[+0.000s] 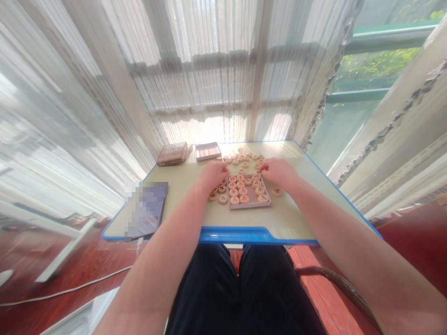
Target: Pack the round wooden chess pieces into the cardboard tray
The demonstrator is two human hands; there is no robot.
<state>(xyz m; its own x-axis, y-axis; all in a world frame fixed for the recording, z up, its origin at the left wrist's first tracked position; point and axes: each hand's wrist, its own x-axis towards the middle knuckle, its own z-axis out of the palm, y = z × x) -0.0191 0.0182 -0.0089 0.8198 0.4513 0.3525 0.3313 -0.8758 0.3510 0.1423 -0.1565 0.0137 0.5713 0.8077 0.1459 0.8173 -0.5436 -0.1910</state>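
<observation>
A small pale tray [267, 204] lies on the blue-rimmed table [244, 235] and holds several round wooden game pieces [244, 198] with red and dark marks. My left hand [213, 174] rests knuckles-up just left of the tray's far corner, fingers curled over loose pieces. My right hand [277, 172] sits at the tray's far right corner, fingertips pinched on a piece [257, 176]. More loose pieces [244, 158] lie scattered beyond both hands, and one red-marked piece [277, 191] lies right of the tray.
A wooden box [172, 153] and a second shallow tray [208, 151] stand at the table's far left. A dark flat object [146, 211] lies at the near left edge. Sheer curtains hang behind the table. My legs are under its front edge.
</observation>
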